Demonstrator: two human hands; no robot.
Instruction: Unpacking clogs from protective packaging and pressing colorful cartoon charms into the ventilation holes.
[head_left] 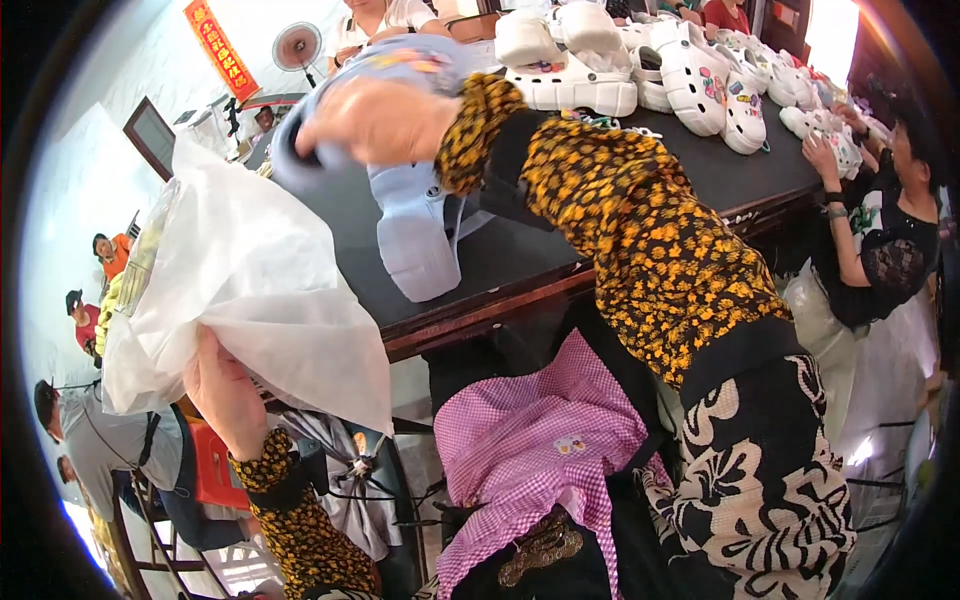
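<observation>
My left hand pinches the lower edge of a translucent white plastic bag, which spreads out beyond the fingers at the left. Stretched across the dark table, my right hand grips a light blue clog with colourful charms. Motion smears that clog and the fingers around it. Just below it, a second light blue clog extends down toward the table's near edge; my right hand hides part of it. Whether the two clogs touch cannot be told.
White clogs with charms are heaped along the far right of the black table. At the right a co-worker's hand handles one of them. Another person is across the table. A red stool stands at lower left.
</observation>
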